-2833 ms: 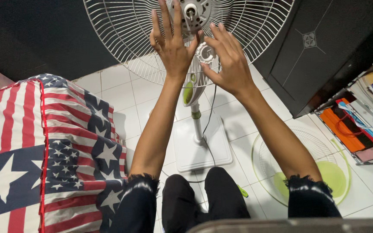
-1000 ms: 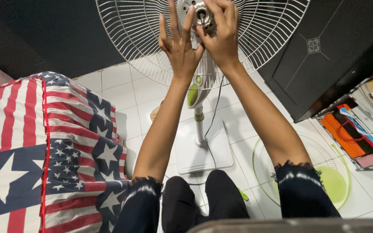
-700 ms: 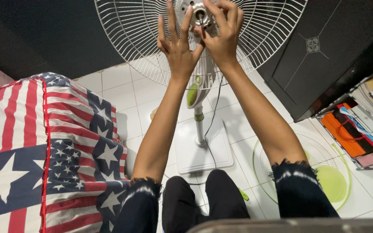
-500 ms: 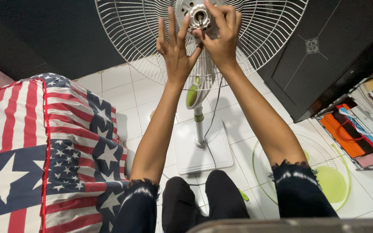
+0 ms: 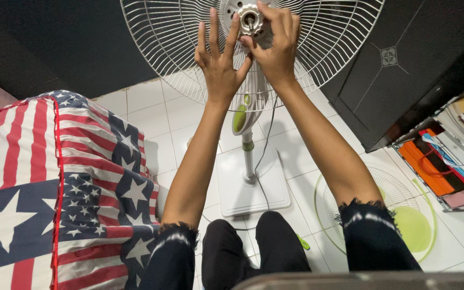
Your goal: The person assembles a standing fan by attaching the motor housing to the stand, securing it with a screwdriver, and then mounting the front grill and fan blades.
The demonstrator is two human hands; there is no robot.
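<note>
- Nearest, at the bottom edge, the person's knees (image 5: pixel 253 244) in black trousers sit between two black frayed sleeves.
- Just left of the knees a cushion (image 5: pixel 38 188) with red and white stripes and white stars on blue fills the lower left corner.
- On the white tiled floor (image 5: pixel 146 115) to the right lies a round front guard (image 5: pixel 404 215), white wire with a lime-green rim and centre; the right forearm partly covers its left edge.
- Past the knees stands the fan's square white base (image 5: pixel 251 188), with a thin pole and a dark cord running down to it.
- To the right an open shelf (image 5: pixel 452 156) holds stacked books and orange and red items, beside a dark cabinet (image 5: pixel 398 70).
- The left hand (image 5: pixel 220 59) lies flat, fingers spread and relaxed, pressed against the white wire rear guard (image 5: pixel 157 48) of the fan.
- The right hand (image 5: pixel 276 45) is curled, its fingertips pinching the white ring nut (image 5: pixel 249 15) at the middle of the guard, around the motor shaft.
- The two hands hide the lower part of the hub, and the green-and-white control housing (image 5: pixel 241 115) shows below the wrists.
- Behind the guard is a dark wall.
</note>
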